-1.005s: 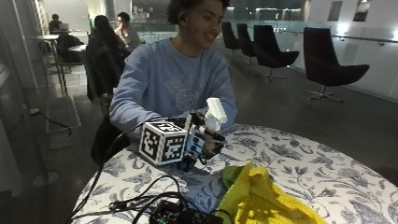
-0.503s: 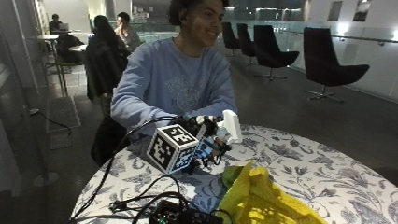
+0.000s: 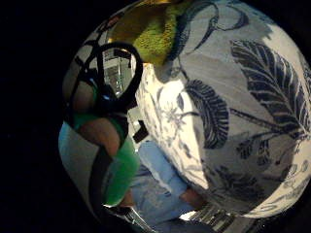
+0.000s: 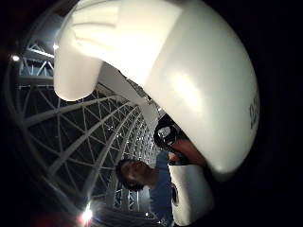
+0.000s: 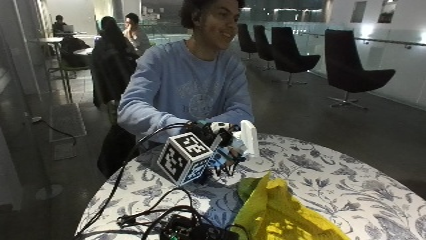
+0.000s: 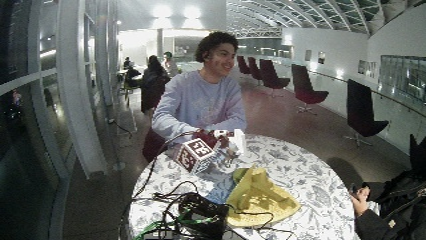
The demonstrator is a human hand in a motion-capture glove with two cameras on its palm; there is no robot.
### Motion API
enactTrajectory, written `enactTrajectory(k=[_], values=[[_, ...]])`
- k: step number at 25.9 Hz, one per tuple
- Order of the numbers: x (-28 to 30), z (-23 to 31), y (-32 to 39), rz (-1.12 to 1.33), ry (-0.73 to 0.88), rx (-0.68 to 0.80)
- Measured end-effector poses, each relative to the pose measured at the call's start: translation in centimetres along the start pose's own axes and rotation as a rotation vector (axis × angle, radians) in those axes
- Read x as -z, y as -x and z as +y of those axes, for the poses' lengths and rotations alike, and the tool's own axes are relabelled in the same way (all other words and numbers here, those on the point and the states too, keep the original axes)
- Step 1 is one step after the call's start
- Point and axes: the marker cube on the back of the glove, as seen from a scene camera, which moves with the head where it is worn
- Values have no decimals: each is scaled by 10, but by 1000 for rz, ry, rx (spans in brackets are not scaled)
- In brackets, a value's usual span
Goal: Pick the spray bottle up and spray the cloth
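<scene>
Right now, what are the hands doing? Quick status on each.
Gloved right hand: grip closed around the white spray bottle, held above the table.
Bare left hand: not visible, cannot be told.

spray bottle (image 5: pixel 248 140) body hidden (behind hands)

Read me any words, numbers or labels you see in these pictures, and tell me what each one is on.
Digits on the white spray bottle, at its edge in the thumb side palm view: cut off and sideways, not readable for sure.
Faint print on the person's sweatshirt: too blurred to read.
Nothing readable on the yellow cloth or the patterned table.
</scene>
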Motion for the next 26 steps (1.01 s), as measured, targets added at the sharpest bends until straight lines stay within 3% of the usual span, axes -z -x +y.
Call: enactTrajectory(k=[20,26], values=[[-20,-3,2,-73,43,-32],[-40,-2,23,-72,25,142]])
